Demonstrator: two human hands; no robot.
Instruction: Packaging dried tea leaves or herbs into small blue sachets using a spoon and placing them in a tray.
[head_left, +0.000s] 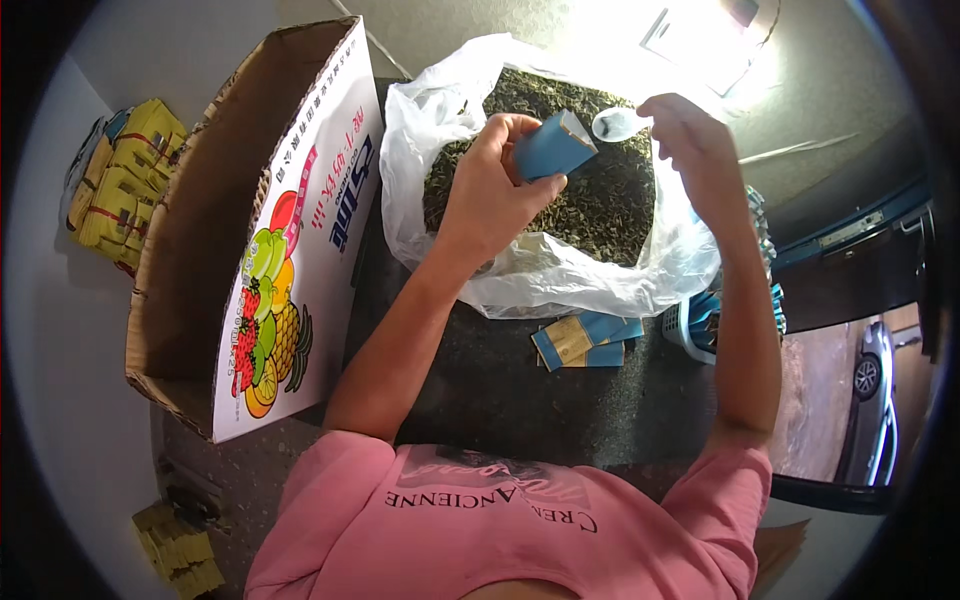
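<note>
My left hand (499, 187) grips a small blue paper packet (553, 146), tilted with its upper end towards the right. In my right hand (690, 142) is a white plastic spoon (619, 124), its bowl close to that end of the packet. A dark patch shows in the spoon's bowl; I cannot tell how much it carries. Both hands are over a white plastic bag (577, 292), rolled wide around a mass of dried, crumbled green leaves (600, 217). Several blue and tan paper packets (581, 341) lie flat on the dark table (495, 390) in front of the bag.
A tall, open cardboard carton (307, 247) printed with fruit stands left of the bag. A light plastic basket (679, 330) of blue packets is at the right, partly behind my right forearm. Yellow bundles (131, 187) are at far left; a bright lamp (705, 41) shines at the back.
</note>
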